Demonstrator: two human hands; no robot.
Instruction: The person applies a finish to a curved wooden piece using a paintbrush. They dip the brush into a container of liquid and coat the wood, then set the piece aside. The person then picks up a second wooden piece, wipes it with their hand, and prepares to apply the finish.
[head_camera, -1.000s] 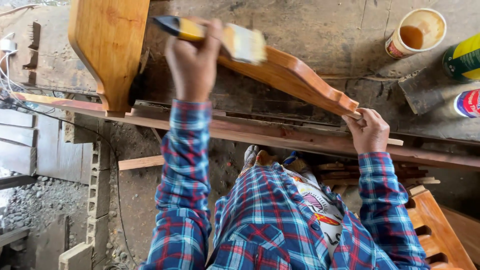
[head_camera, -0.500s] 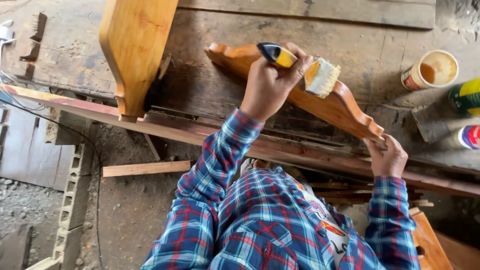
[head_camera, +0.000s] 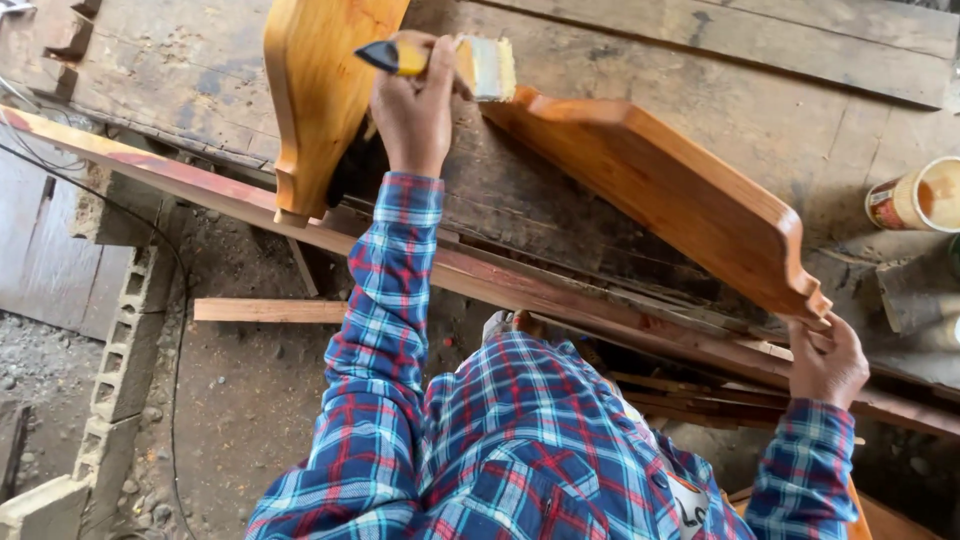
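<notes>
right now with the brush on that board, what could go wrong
The right hand grips only the lower corner of the slanted board, so it might slip or twist under brush pressure. The left hand works the brush close to the upright glossy panel and could smear it. The open can sits near the board's end and could get knocked.

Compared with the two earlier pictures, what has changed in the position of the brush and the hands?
The left hand has carried the paintbrush along the curved wooden piece to its far end. The right hand still grips the near end. The open can stays on the workbench.
</notes>
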